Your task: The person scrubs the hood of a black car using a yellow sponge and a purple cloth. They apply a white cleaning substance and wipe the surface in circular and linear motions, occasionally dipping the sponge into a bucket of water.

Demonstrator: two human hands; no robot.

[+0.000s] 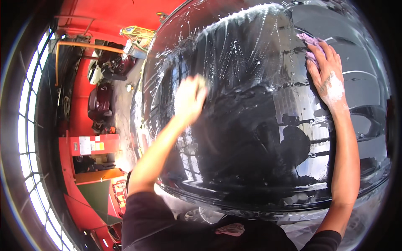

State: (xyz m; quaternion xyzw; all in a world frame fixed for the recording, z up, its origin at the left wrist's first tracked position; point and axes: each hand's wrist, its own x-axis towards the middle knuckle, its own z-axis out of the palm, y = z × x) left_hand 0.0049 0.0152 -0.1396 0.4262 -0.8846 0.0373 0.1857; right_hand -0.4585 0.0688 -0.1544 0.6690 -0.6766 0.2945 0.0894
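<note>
A glossy dark car panel (pixel 234 138) fills the middle of the view, wet and streaked with white suds (pixel 234 50) toward its far side. Over its left part my left hand (pixel 190 98) is closed and smeared by motion; a pale yellowish edge shows at its fingers, too blurred to name. At the far right my right hand (pixel 328 75) rests on the panel, fingers bent over a crumpled purple cloth (pixel 310 40). White foam clings to the back of that hand near the wrist.
To the left, beyond the panel's edge, stand an orange metal frame (pixel 57 62), dark red car parts (pixel 100 102) and a red cabinet (pixel 109 144). A coiled yellow cable (pixel 138 33) lies by the far left edge. Barred windows (pixel 27 138) line the left side.
</note>
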